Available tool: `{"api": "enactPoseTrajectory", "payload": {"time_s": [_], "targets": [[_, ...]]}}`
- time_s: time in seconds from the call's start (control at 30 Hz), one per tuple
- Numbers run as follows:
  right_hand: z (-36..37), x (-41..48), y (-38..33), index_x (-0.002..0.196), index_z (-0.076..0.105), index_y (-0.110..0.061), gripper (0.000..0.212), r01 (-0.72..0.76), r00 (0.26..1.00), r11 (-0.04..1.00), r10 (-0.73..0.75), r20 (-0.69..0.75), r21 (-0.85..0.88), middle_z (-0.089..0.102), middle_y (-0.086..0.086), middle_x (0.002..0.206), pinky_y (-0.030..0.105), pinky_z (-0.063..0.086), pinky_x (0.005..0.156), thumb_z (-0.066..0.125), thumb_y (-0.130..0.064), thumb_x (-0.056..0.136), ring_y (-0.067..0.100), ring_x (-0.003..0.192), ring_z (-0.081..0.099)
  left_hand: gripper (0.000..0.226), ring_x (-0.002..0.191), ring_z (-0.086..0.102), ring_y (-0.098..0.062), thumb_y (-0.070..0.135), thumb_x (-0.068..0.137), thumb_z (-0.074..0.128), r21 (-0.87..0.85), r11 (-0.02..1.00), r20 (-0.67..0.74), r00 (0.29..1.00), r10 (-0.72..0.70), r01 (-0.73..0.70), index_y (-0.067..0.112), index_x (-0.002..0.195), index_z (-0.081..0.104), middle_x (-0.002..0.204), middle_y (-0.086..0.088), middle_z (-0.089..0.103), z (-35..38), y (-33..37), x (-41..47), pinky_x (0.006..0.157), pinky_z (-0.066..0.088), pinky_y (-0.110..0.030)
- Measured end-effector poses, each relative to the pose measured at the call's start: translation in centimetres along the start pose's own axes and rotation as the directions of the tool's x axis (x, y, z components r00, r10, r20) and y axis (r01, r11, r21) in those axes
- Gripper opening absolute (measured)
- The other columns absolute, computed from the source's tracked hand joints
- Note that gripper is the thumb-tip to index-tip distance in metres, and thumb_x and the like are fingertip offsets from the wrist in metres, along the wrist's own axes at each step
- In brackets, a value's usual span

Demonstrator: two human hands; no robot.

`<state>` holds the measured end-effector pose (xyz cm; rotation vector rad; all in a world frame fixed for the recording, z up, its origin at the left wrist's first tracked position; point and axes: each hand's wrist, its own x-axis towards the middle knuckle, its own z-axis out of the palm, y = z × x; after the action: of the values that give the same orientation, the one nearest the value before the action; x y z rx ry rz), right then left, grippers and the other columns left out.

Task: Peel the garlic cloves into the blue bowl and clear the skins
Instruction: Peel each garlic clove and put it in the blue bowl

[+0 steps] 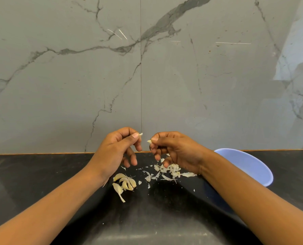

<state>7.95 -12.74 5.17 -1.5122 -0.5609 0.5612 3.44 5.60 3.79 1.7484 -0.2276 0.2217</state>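
Pinching on both sides: left hand (pixel 119 151) nips a pale scrap (pixel 141 134) between thumb and forefinger, other fingers loosely curled below. Right hand (pixel 177 153) nips a pale bit (pixel 149 141) the same way. Both pieces are too small to tell skin from clove. They sit near each other, not touching, and are held up off the surface.

Under the left hand: a cluster of unpeeled garlic cloves (pixel 125 183) lying on the countertop (pixel 41 177). Under the right hand: loose skins (pixel 170 171) scattered on it, with small flakes trailing toward the camera.

Blue bowl (pixel 249 165) stands on the counter to the right, behind the right forearm and tilted toward the camera. The part of its inside that shows is plain blue, the rest hidden.

Countertop is black and glossy. Behind it is a grey marble-veined wall (pixel 76 85) with a vertical seam at centre.
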Motion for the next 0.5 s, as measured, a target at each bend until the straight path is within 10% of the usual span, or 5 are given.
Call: {"api": "enactPoseTrajectory", "payload": {"time_s": [0.4, 0.5], "targets": [[-0.69, -0.15, -0.1, 0.083, 0.068, -0.011, 0.011, 0.028, 0.998, 0.998, -0.03, -0.055, -0.049, 0.068, 0.002, 0.082, 0.018, 0.045, 0.045, 0.065, -0.022, 0.085, 0.01, 0.062, 0.056, 0.01, 0.062, 0.064, -0.006, 0.035, 0.082, 0.07, 0.505, 0.85, 0.035, 0.987, 0.156, -0.152, 0.044, 0.086, 0.066, 0.083, 0.028, 0.067, 0.2, -0.79, -0.26, 0.054, 0.047, -0.017], [-0.76, -0.19, -0.16, 0.084, 0.069, -0.011, 0.012, 0.025, 0.998, 0.998, -0.029, -0.06, -0.061, 0.069, 0.002, 0.081, 0.018, 0.045, 0.045, 0.063, -0.02, 0.088, 0.009, 0.061, 0.056, 0.021, 0.055, 0.059, -0.004, 0.051, 0.077, 0.064, 0.457, 0.878, -0.028, 0.985, 0.172, -0.14, 0.032, 0.073, 0.072, 0.068, 0.011, 0.07, 0.16, -0.65, -0.3, 0.051, 0.043, -0.016]]}}
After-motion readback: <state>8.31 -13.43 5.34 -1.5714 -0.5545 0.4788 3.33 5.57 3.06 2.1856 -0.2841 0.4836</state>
